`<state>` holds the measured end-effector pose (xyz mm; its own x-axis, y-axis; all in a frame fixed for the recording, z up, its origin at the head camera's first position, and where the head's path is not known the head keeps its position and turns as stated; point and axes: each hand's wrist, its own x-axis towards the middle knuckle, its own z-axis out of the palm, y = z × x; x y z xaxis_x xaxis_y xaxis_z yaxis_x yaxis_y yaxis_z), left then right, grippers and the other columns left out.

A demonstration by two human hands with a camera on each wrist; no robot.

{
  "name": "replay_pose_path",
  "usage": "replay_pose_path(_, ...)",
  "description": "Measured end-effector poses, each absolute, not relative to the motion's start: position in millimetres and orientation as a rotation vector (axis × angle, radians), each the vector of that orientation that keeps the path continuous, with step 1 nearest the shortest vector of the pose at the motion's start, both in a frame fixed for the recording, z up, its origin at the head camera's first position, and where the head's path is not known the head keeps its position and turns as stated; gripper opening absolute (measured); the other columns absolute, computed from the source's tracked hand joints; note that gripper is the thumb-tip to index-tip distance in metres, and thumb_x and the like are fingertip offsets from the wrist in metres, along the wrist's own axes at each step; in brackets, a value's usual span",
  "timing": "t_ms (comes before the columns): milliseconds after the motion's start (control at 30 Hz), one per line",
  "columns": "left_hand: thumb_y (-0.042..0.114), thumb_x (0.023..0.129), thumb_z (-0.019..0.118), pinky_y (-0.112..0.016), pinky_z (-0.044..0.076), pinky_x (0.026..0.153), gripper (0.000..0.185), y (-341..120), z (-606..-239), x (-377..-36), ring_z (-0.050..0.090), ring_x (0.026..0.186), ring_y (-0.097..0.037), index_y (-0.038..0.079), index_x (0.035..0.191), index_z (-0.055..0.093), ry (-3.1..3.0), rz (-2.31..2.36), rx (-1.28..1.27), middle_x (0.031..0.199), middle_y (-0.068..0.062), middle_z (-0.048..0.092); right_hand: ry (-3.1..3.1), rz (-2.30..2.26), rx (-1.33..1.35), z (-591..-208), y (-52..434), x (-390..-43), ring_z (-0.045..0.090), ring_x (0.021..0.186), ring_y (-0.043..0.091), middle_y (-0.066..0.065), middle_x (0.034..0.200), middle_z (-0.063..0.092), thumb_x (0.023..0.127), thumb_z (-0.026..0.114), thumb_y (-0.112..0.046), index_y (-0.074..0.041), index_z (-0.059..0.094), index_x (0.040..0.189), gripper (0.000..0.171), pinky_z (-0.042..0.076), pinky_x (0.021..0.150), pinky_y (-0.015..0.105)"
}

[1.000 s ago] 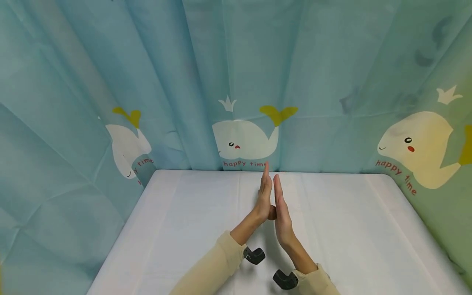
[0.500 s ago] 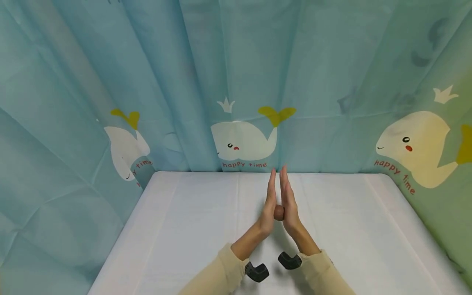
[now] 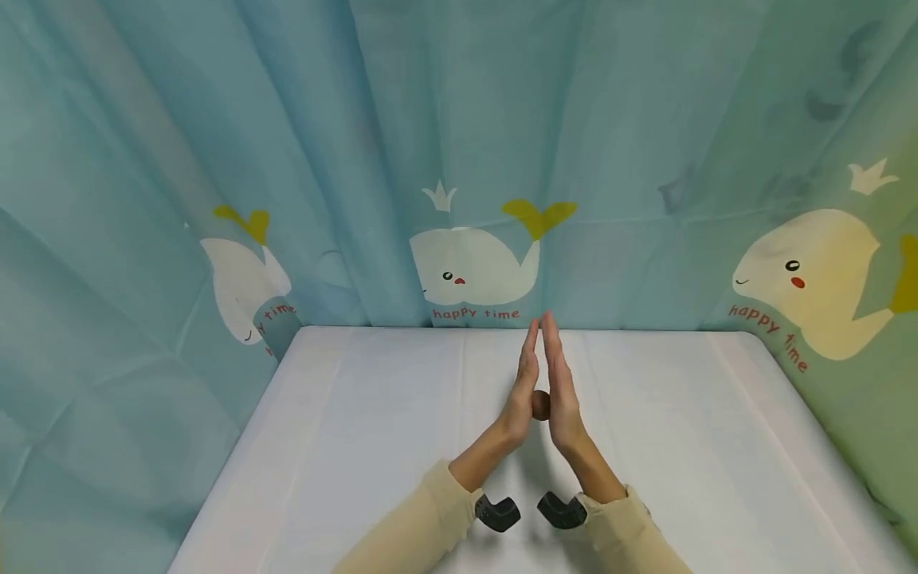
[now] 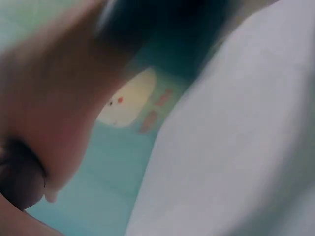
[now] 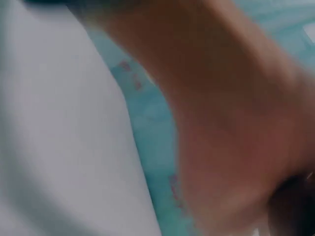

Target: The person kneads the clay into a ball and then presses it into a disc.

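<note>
Head view: brown ball (image 3: 541, 405) lies clamped between flat left hand (image 3: 522, 394) and right hand (image 3: 562, 392).

Blue-green curtain (image 3: 645, 119) hangs in folds behind and along both sides. Three pale whale prints (image 3: 488, 271), yellow tails, red "happy time" lettering (image 3: 476, 313) under each, leftmost partly hidden. White table (image 3: 380, 399), far corners rounded.

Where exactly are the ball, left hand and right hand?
Ball (image 3: 541, 406): head view, middle of its visible brown side.
Left hand (image 3: 523, 395): head view, middle of the hand, below the fingers.
Right hand (image 3: 563, 399): head view, middle of the hand, below the fingers.
</note>
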<state>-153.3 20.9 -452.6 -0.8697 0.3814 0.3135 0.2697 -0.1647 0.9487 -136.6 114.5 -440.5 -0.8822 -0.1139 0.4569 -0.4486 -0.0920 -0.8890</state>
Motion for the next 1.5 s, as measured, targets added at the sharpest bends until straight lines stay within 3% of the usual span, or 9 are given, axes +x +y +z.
replay_pose_path(133, 0.045, 0.111, 0.009, -0.024, 0.029, 0.056, 0.061, 25, -451, -140, 0.034, 0.066, -0.006, 0.026, 0.166, -0.008, 1.927, 2.242, 0.774, 0.171, 0.000, -0.005, -1.904, 2.168, 0.542, -444, 126, -153, -0.004, 0.153, 0.002, -0.012, 0.172, -0.007, 0.112, 0.008, -0.042, -0.036, -0.002, 0.165, 0.055, 0.025, 0.103, 0.022)
replay_pose_path(200, 0.044, 0.111, 0.010, -0.024, 0.040, 0.076, 0.061, 26, -447, -139, 0.051, 0.095, -0.004, 0.025, 0.166, -0.008, 1.926, 2.282, 0.749, 0.172, 0.001, -0.005, -1.880, 2.238, 0.529, -451, 126, -155, 0.039, 0.135, -0.001, -0.010, 0.172, -0.007, 0.111, 0.008, -0.046, -0.037, -0.004, 0.165, 0.056, 0.038, 0.080, 0.018)
replay_pose_path(267, 0.045, 0.110, 0.012, -0.033, 0.042, 0.094, 0.062, 25, -442, -142, 0.049, 0.124, -0.013, 0.025, 0.166, -0.007, 1.954, 2.307, 0.740, 0.172, 0.002, -0.007, -1.865, 2.285, 0.518, -457, 122, -153, 0.043, 0.126, -0.003, -0.007, 0.172, -0.008, 0.111, 0.009, -0.050, -0.036, -0.005, 0.165, 0.058, 0.034, 0.058, 0.019)
replay_pose_path(367, 0.048, 0.110, 0.015, -0.051, 0.007, 0.123, 0.065, 22, -434, -153, -0.004, 0.156, -0.015, 0.024, 0.166, -0.006, 2.067, 2.298, 0.762, 0.172, 0.003, -0.009, -1.831, 2.304, 0.541, -466, 110, -143, 0.044, 0.133, 0.008, -0.001, 0.173, -0.007, 0.111, 0.007, -0.048, -0.031, -0.006, 0.166, 0.059, 0.042, 0.070, 0.018)
replay_pose_path(500, 0.058, 0.108, 0.017, -0.057, 0.000, 0.122, 0.071, 18, -431, -167, -0.005, 0.157, -0.015, 0.025, 0.167, -0.005, 2.225, 2.204, 0.774, 0.172, 0.007, -0.006, -1.785, 2.266, 0.595, -465, 99, -130, -0.006, 0.157, 0.021, 0.004, 0.173, -0.006, 0.112, 0.005, -0.039, -0.023, -0.007, 0.166, 0.058, 0.025, 0.111, 0.022)
replay_pose_path(867, 0.052, 0.110, 0.015, -0.053, 0.011, 0.121, 0.065, 30, -449, -144, 0.004, 0.156, -0.018, 0.026, 0.166, -0.004, 2.077, 2.240, 0.715, 0.172, 0.006, -0.005, -1.867, 2.061, 0.591, -447, 121, -151, -0.008, 0.157, 0.014, -0.003, 0.173, -0.004, 0.113, 0.011, -0.034, -0.026, 0.004, 0.167, 0.055, -0.005, 0.122, 0.049)
replay_pose_path(1033, 0.048, 0.110, 0.015, -0.045, 0.023, 0.116, 0.061, 30, -438, -139, 0.011, 0.153, -0.017, 0.030, 0.166, -0.002, 2.002, 2.314, 0.693, 0.172, 0.007, -0.006, -1.797, 2.261, 0.545, -457, 121, -154, -0.004, 0.157, 0.009, -0.007, 0.173, -0.003, 0.112, 0.009, -0.043, -0.031, 0.002, 0.166, 0.056, 0.008, 0.120, 0.031)
replay_pose_path(1233, 0.048, 0.111, 0.014, -0.055, 0.003, 0.123, 0.063, 21, -432, -164, -0.002, 0.157, -0.018, 0.025, 0.167, -0.001, 2.149, 2.308, 0.669, 0.172, 0.005, -0.003, -1.752, 2.277, 0.652, -462, 103, -134, -0.004, 0.157, 0.016, 0.004, 0.173, -0.006, 0.113, 0.006, -0.038, -0.017, -0.002, 0.166, 0.058, 0.026, 0.110, 0.015)
replay_pose_path(1500, 0.055, 0.109, 0.008, -0.065, -0.002, 0.119, 0.067, 26, -457, -167, -0.004, 0.157, -0.025, 0.023, 0.167, 0.002, 2.252, 2.125, 0.658, 0.172, 0.000, 0.000, -1.825, 2.116, 0.639, -448, 110, -134, -0.009, 0.157, 0.016, -0.001, 0.173, -0.002, 0.112, 0.008, -0.035, -0.017, 0.004, 0.167, 0.058, -0.006, 0.123, 0.042)
